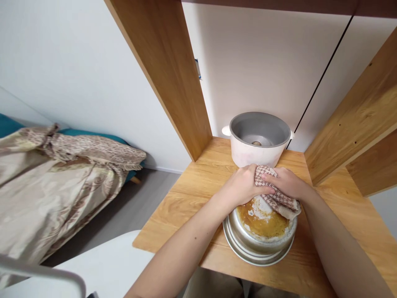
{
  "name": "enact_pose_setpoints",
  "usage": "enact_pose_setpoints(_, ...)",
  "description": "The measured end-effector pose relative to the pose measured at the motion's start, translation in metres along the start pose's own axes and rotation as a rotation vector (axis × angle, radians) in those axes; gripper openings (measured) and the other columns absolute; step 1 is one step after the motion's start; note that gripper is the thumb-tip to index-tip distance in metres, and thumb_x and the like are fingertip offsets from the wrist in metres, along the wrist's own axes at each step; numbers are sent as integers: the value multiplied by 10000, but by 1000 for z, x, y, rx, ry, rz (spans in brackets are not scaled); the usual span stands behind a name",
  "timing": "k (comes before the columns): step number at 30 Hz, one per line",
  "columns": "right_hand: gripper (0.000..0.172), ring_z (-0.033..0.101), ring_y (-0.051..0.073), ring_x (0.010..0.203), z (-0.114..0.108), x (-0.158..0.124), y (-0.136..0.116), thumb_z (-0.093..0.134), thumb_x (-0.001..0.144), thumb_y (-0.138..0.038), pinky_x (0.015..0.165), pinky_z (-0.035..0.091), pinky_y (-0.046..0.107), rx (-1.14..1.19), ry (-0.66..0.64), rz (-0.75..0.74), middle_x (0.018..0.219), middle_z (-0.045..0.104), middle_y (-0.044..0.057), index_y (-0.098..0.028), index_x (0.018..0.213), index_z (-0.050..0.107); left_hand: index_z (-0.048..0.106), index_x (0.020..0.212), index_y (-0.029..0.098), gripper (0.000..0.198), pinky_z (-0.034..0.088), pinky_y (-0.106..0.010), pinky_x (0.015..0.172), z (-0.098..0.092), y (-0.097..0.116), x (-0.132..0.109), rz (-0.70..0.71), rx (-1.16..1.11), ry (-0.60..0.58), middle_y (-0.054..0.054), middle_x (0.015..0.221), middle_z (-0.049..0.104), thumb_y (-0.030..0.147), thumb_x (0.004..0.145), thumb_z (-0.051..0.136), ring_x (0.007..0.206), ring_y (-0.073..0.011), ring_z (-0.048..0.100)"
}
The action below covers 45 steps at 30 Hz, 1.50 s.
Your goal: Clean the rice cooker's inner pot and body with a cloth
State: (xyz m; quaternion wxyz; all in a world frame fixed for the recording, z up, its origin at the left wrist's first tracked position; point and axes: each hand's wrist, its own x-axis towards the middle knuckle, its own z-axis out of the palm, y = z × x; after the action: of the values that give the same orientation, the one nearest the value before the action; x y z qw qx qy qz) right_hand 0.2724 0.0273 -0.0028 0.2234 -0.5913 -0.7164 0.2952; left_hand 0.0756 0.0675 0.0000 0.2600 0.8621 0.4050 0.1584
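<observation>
White wall: fills the upper left and continues behind the tabletop, where a thin dark line slants down it.
Patterned cover: beige and brown, rumpled over a teal couch or bed at the left, above the grey floor.
Tabletop: pale wood with visible grain, carrying the cooker body and the metal pot.
Wooden uprights: one at the left and one at the right, both rising from the tabletop on either side of the cooker body.
White surface: low at the left, beside the tabletop's near corner, with a curved grey bar over it.
Cooker body: white, lidless, upright near the wall, grey inside, with a small round part at the bottom.
Metal pot: upside down in front of the cooker body, flared rim on the tabletop, base stained yellow-brown with white patches.
Hands: left and right meet at the pot's far edge, fingers curled and partly hidden, both gripping the cloth.
Cloth: brown-and-white check, bunched between them against the base's far right part.
</observation>
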Motion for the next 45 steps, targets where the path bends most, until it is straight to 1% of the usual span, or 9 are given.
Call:
enact_pose_setpoints(6,429,688,251,834,1,1,1,478,986,-558,734,453,316,-93,54,20,869,782,55,-229,795,675,624,1141,172,637,529,-392,841,0,0,0,1,0,-1,-139,1120,737,662,763,775,1024,-323,700)
enact_pose_setpoints(13,441,691,238,829,2,1,2,503,982,-594,750,461,312,-2,30,15,885,792,28,-232,836,708,635,1123,178,617,529,-396,842,-1,0,0,-1,-9,-2,-136,1112,739,676,777,750,1017,-321,700)
enact_pose_setpoints(20,454,684,238,806,2,1,1,482,987,-584,722,427,314,-119,65,44,846,780,49,-247,763,687,633,1159,187,624,526,-382,837,1,-1,0,-4,-26,14,-127,1141,742,664,778,759,1040,-321,699)
enact_pose_setpoints(23,468,687,234,806,1,1,-1,443,1009,-580,745,435,315,-102,29,24,832,775,41,-251,757,661,636,1130,191,605,523,-369,818,1,-2,0,-12,-18,15,-118,1102,747,662,773,766,1012,-310,704)
enact_pose_setpoints(26,492,686,238,799,1,1,-2,427,1010,-598,727,429,315,-127,15,34,812,767,46,-252,738,646,635,1118,188,609,523,-367,804,1,-2,0,-20,-14,13,-121,1085,747,674,773,759,998,-310,706)
enact_pose_setpoints(31,498,677,243,787,1,2,-1,439,1001,-616,690,400,311,-223,60,89,807,758,73,-252,736,654,629,1139,190,649,525,-369,817,1,-2,-1,-30,-28,21,-121,1098,745,695,755,765,1013,-312,705)
enact_pose_setpoints(37,507,674,228,780,1,1,-2,412,1025,-582,710,406,300,-194,18,54,782,755,62,-252,725,653,633,1132,187,629,520,-372,824,1,-3,-1,2,-27,20,-125,1098,745,701,784,737,1016,-311,701)
enact_pose_setpoints(42,531,675,235,770,2,1,0,431,1011,-629,667,378,303,-284,62,118,780,755,91,-246,735,673,631,1160,180,656,515,-374,807,2,-3,0,-11,-13,24,-131,1097,744,707,783,736,1009,-319,699)
enact_pose_setpoints(45,527,677,233,798,3,1,0,407,1026,-614,692,383,303,-262,47,95,822,762,91,-248,751,670,633,1165,179,649,511,-368,809,2,-2,0,-8,-22,29,-130,1108,745,698,788,737,1012,-315,698)
